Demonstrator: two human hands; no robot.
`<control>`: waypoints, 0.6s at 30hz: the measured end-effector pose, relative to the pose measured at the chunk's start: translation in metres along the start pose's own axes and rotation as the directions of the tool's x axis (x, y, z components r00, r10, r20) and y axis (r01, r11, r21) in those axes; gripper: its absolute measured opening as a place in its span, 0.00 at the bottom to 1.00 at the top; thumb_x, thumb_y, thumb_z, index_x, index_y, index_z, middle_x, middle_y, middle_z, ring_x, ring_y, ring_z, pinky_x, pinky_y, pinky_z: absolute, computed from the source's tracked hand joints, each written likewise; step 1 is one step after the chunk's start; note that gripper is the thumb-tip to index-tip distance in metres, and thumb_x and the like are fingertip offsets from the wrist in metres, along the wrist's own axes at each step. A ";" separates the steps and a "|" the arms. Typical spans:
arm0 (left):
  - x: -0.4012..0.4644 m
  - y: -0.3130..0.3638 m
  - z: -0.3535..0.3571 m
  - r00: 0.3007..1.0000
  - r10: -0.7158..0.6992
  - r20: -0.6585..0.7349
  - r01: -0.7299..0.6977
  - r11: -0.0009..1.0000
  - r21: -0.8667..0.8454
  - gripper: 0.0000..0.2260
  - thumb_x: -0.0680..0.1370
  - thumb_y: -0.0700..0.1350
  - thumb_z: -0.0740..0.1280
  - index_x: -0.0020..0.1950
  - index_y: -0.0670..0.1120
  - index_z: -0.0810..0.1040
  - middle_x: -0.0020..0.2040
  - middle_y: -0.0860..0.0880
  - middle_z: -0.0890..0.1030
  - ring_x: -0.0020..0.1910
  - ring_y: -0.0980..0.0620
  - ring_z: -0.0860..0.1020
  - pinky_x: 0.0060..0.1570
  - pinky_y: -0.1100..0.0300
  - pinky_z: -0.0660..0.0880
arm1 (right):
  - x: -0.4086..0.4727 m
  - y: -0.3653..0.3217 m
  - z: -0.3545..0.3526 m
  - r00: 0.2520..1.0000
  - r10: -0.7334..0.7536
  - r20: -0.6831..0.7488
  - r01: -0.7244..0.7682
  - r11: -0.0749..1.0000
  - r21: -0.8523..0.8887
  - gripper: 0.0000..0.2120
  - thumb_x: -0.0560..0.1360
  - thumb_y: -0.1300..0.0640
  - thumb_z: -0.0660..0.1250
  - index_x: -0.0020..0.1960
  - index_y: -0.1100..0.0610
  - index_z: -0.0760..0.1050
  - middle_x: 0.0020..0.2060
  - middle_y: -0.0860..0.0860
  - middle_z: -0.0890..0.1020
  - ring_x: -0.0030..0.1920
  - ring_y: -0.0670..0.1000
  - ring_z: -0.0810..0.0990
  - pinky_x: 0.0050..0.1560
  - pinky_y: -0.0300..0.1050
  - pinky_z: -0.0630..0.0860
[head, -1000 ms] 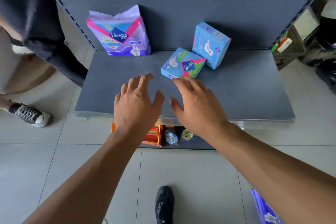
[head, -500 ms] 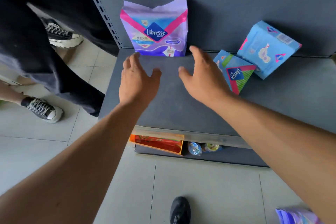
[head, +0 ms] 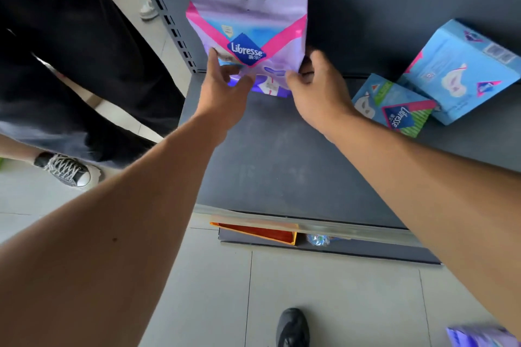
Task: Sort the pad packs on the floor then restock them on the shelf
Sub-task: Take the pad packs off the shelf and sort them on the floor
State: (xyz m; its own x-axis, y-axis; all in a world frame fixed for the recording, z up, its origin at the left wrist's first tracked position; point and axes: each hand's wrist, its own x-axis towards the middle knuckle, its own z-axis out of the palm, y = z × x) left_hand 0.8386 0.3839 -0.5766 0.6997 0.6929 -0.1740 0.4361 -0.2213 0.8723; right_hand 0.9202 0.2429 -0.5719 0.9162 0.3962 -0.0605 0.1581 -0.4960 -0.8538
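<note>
Both hands have reached forward onto the purple pack [head: 248,36]: left hand [head: 222,93] and right hand [head: 318,93] now grip its lower corners, upright at the grey shelf [head: 282,163] back. Right of the fingers lie two blue packs [head: 394,108]; a bystander's sneaker [head: 66,169] rests on floor tiles [head: 338,290].

My one view sits on my head, looking forward and steeply down along both forearms, close over my left hand [head: 222,93] and right hand [head: 318,96], with the shelf [head: 282,166] beneath them.
</note>
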 end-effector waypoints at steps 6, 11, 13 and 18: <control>-0.001 0.002 -0.001 0.995 -0.095 -0.004 0.095 0.995 -0.028 0.24 0.76 0.50 0.69 0.69 0.62 0.64 0.67 0.47 0.70 0.51 0.51 0.77 0.34 0.66 0.74 | -0.003 -0.007 -0.010 1.000 0.016 -0.024 -0.017 0.997 -0.072 0.18 0.76 0.48 0.67 0.59 0.57 0.70 0.55 0.52 0.79 0.52 0.53 0.78 0.46 0.43 0.72; -0.014 0.001 -0.004 0.997 -0.025 -0.076 0.022 0.999 -0.038 0.24 0.77 0.52 0.69 0.70 0.53 0.64 0.54 0.56 0.73 0.39 0.65 0.71 0.34 0.72 0.69 | -0.020 -0.006 -0.028 0.997 -0.066 -0.051 0.064 0.997 -0.044 0.10 0.80 0.50 0.62 0.53 0.58 0.70 0.46 0.50 0.79 0.45 0.52 0.76 0.37 0.43 0.67; -0.027 0.003 -0.009 0.995 0.025 -0.097 -0.032 0.997 -0.064 0.28 0.75 0.55 0.71 0.71 0.51 0.65 0.59 0.57 0.74 0.50 0.66 0.74 0.46 0.73 0.71 | -0.032 0.001 -0.041 0.998 -0.059 -0.031 0.060 0.998 0.022 0.12 0.80 0.50 0.62 0.50 0.60 0.70 0.41 0.51 0.78 0.41 0.52 0.75 0.38 0.46 0.69; -0.076 0.018 -0.014 0.994 0.002 0.113 0.030 0.960 -0.280 0.18 0.74 0.53 0.72 0.57 0.43 0.78 0.49 0.49 0.85 0.48 0.48 0.83 0.49 0.51 0.80 | -0.075 0.020 -0.087 1.000 0.000 0.027 -0.006 0.972 0.234 0.16 0.76 0.43 0.62 0.45 0.57 0.71 0.40 0.59 0.78 0.38 0.52 0.73 0.41 0.56 0.72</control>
State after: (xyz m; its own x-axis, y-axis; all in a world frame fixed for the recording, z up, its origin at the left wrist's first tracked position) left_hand 0.7854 0.3372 -0.5416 0.7604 0.6101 -0.2226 0.2807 0.0004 0.9598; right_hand 0.8866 0.1357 -0.5394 0.9059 0.4169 -0.0743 0.0617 -0.3037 -0.9508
